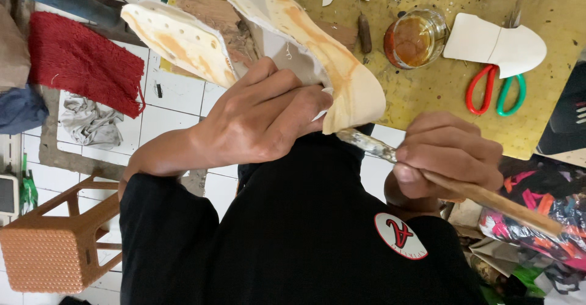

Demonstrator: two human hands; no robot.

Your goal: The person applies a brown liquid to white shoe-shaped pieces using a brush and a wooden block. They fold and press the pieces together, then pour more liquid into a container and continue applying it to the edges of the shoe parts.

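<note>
The left hand [262, 119] is closed around a cream shoe upper [305, 48], fingers wrapped over its folded middle, holding it up above the person's lap and the near edge of the bench [427, 91]. Amber glue streaks run along the upper's panels, and one flap with a row of punched holes sticks out to the side. The right hand [448, 155] is clenched on a wooden-handled brush [452, 183], whose crusted tip touches the lower edge of the upper. On the yellow bench sit a glass jar [416, 37] of amber glue, a white cut piece [494, 43] and red-and-green scissors [494, 91]. A red mat [82, 61] and a brown plastic stool [58, 244] stand on the tiled floor.
</note>
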